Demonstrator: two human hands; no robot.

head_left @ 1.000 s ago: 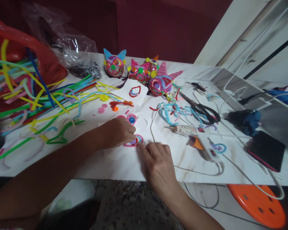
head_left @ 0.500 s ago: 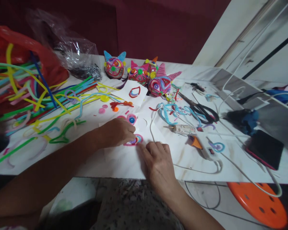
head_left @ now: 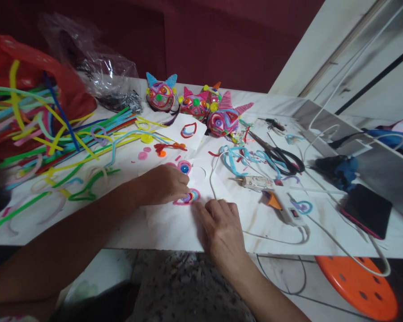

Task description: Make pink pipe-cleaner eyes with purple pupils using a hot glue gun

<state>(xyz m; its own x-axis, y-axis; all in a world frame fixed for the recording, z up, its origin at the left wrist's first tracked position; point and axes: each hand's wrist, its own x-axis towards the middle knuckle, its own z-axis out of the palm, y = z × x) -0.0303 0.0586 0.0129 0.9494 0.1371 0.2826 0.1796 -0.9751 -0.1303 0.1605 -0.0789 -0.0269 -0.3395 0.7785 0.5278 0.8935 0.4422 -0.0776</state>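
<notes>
My left hand [head_left: 164, 183] reaches in from the left, fingers bent down and pressed onto a pink, blue and red pipe-cleaner shape [head_left: 195, 195] lying on white paper [head_left: 164, 223]. The fingertips cover part of that shape. My right hand [head_left: 223, 223] rests just to its right with curled fingers; its thumb side points at the shape's lower right edge, and what its fingers hold, if anything, is hidden. Just above the left hand lies a round pink piece with a blue button centre [head_left: 184, 167]. A paper card with a red-outlined drop shape [head_left: 188, 130] is farther back.
Loose pipe cleaners [head_left: 87, 138] and a red plastic bag [head_left: 70, 85] spread over the left. Several decorated animal heads [head_left: 161, 96] stand at the back. Scissors [head_left: 285, 156], a glue gun [head_left: 257, 182], a power strip [head_left: 290, 208] with cables and a phone [head_left: 369, 210] lie right.
The view has turned very slightly. Both hands stay almost where they were, with the left fingers still on the pipe-cleaner shape.
</notes>
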